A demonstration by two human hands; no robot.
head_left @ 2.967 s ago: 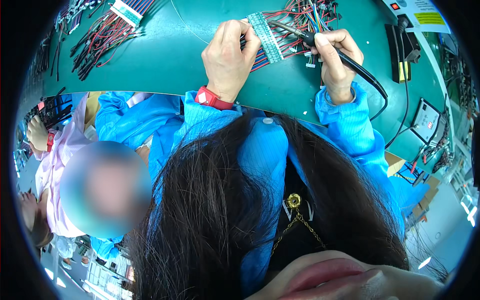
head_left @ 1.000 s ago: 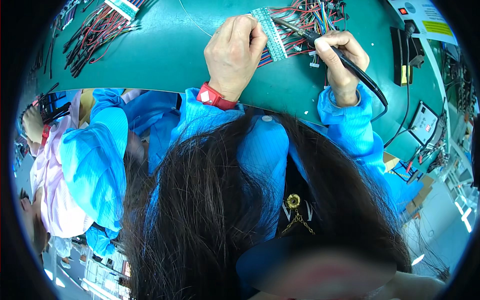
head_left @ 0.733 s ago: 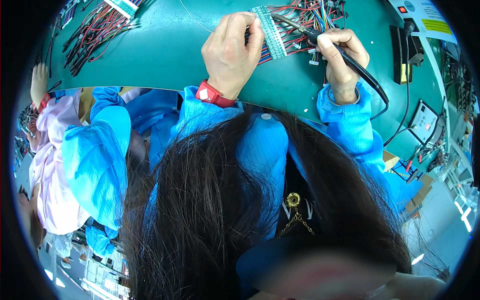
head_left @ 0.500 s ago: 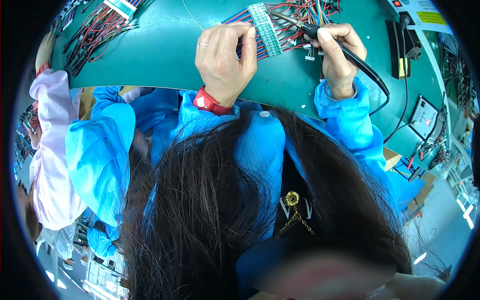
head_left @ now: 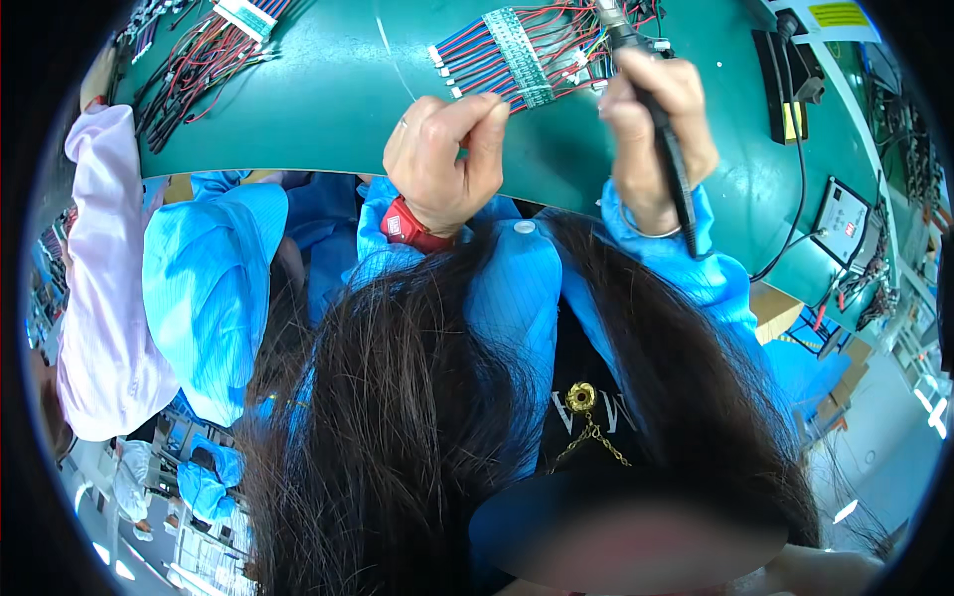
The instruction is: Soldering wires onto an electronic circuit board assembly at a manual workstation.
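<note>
My right hand [head_left: 664, 129], smeared by motion, is closed around the dark handle of a soldering iron [head_left: 624, 38]. The iron points away from me, its front end near the top edge of the view. Left of it lies a green circuit board strip [head_left: 519, 58] with rows of red, black and blue wires on both sides. White connectors [head_left: 438, 60] end the wires on its left. Just nearer than the strip, my left hand [head_left: 442, 159] is closed in a pinch. A thin pale strand, apparently solder wire [head_left: 386, 42], runs into it; the fingertips hide its end.
A second wired board [head_left: 246, 18] with a heap of cables [head_left: 184, 84] lies on the green table [head_left: 308, 119] at left. Beside it is a co-worker's pink sleeve [head_left: 104, 189]. On the right stand a black holder [head_left: 777, 89], a power cord and a white-faced device [head_left: 845, 223].
The soldering iron has lifted off the board strip and swung to point away from me. My right hand came nearer and slightly left. My left hand drew back from the strip, uncovering its left wires.
</note>
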